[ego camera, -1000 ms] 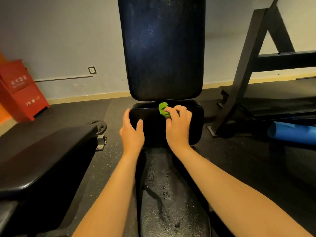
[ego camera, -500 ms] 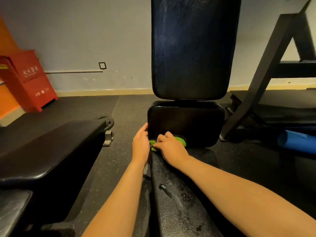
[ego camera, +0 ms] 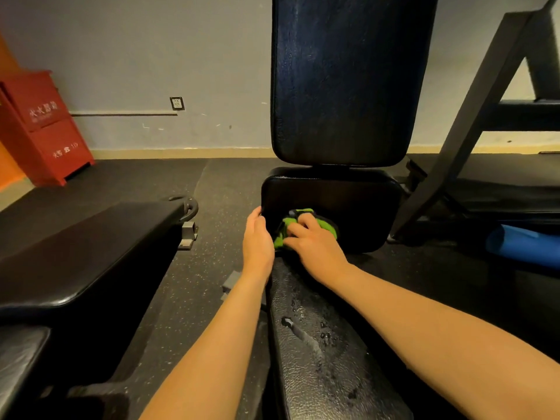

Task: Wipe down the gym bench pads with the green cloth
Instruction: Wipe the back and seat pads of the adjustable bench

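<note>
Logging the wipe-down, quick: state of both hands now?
Left hand: open, resting against left edge of the small black vinyl bench pad.
Right hand: gripping the crumpled green cloth, pressed on that pad.

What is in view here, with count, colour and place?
green cloth: one, green, against the small pad.
upright pad: one, dark blue, centre top.
small pad: one, black, below the upright pad.
long pad: one, black, wet, near centre.
second bench: one, black, left.
cabinet: one, red, far left.
roller: one, blue, floor right.
frame: one, black, right.
hands: two; left hand touches the small pad's edge, right hand holds the green cloth.
</note>
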Demonstrator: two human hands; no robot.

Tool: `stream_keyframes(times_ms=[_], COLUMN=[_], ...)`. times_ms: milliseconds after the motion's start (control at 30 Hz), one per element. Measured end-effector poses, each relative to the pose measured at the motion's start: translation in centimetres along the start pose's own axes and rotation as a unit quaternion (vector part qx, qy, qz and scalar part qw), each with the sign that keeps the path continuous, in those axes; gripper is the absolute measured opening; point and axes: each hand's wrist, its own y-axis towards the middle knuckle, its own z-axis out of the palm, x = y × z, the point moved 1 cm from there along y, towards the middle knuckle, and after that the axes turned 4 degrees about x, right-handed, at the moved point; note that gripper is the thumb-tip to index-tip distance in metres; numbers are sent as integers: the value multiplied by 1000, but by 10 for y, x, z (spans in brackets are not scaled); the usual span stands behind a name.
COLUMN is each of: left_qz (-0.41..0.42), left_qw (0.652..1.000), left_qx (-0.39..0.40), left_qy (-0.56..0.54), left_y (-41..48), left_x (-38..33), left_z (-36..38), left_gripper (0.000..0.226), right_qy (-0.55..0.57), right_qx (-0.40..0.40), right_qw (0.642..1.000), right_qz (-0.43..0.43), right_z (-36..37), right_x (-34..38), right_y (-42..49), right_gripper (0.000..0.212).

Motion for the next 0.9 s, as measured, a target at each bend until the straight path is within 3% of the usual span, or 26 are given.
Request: stream_keyframes(times_ms=[67,133,267,333,433,533,733,800,900], left_qz=[8,10,-8,-2,24,36,48,14,-13], left_qw=[999,997,997,996,993,991,986,988,989], left_qx=[-3,-3,-2,-10,-25,-21,-12,-8,2], left_qy=[53,82,80,90,112,127,161,152,148], left_y=[-7,-14,-15,-18,-23,-25,-32,-35,-40], left_x=[-2,-3,-3,-6,-13,-18,-11,-9,-5], left_z=[11,21,28,29,36,43,45,48,51], left_gripper=[51,60,67,66,69,78,91,93,95], right_qy=[5,5,-4,-20,-27,19,82,104,80], right_qx=[64,70,-114,-165,-121,-51,138,128,0], right_qw=[998,998,993,985,991,995,976,975,991], right_qz=[13,6,12,39,41,86,145,145,110], right_z=[3,-9,-67,-88,-80,-57,-25,-34,-65], right_x=[-8,-12,-30,-40,-41,-34,-31,-33,-41], right_y=[-8,-10,13,30,35,9,-52,-51,-30], right_gripper=[21,31,36,32,29,41,45,46,41])
